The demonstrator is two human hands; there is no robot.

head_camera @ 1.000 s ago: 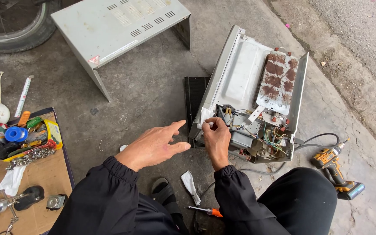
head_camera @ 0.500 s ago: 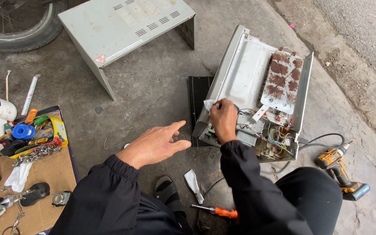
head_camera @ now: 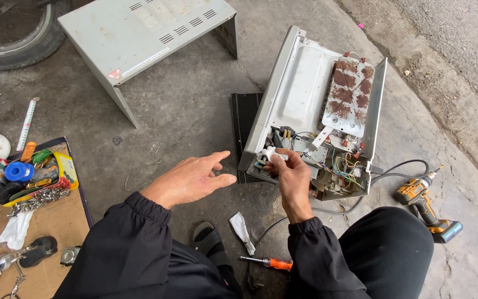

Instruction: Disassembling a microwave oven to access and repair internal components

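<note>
Seen from the head camera, looking down on bare concrete ground (head_camera: 183,111). Lying on its side at centre right: one opened appliance chassis (head_camera: 305,94), white panel facing up, one rust-spotted plate (head_camera: 351,97) leaning along its far edge, wiring bay (head_camera: 327,163) opening toward the viewer. Reaching into the near left corner of that bay: right hand (head_camera: 294,180), fingers pinching one small white part (head_camera: 272,154) between thumb and forefinger, part sitting at the fingertips and just against the chassis edge. Hovering apart from the chassis, over open concrete: left hand (head_camera: 192,180), fingers released and spread, palm down, grasping nothing. Leaving a clear strip of ground between the left hand and the chassis, with one dark grille panel (head_camera: 245,119) lying flat under the chassis' left edge. Standing well apart at top left: one removed grey cover (head_camera: 139,27), with one wheel (head_camera: 12,39) showing beside it. Bordering the left side: one cardboard sheet (head_camera: 51,227) carrying one yellow tray of tools (head_camera: 34,180) and loose small items too cluttered for counting. Lying near the knees: one orange-handled screwdriver (head_camera: 269,262) and one crumpled white scrap (head_camera: 243,231). Resting at far right, beside the chassis' cable: one orange cordless drill (head_camera: 426,204).
</note>
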